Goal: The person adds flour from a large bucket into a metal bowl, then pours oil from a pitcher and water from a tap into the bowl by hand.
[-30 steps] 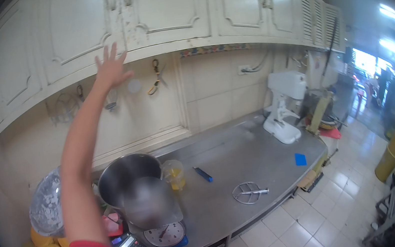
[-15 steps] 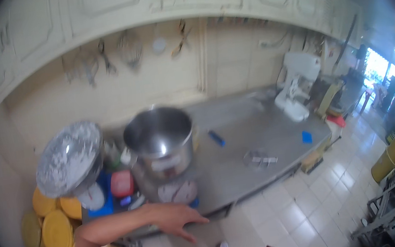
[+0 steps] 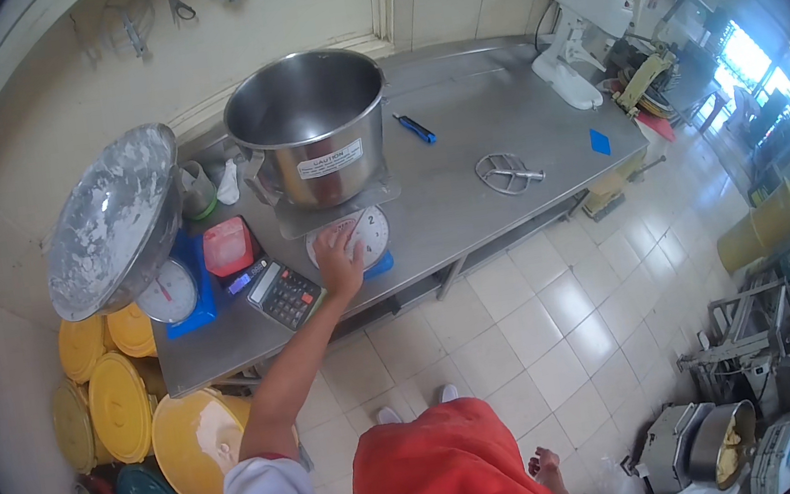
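Left hand (image 3: 342, 266) at the front of the scale (image 3: 375, 234).
I see it loosely spread, gripping nothing (contact I can't confirm); the scale sits on the table (image 3: 481, 215) under the steel bowl (image 3: 351, 184). My right hand's (image 3: 546, 466) grip I can't tell.

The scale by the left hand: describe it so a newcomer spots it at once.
Find the long steel counter. At its front edge, the left hand overlaps a white dial. That scale bears a deep pot; the neighbouring scale bears a white-smeared bowl.
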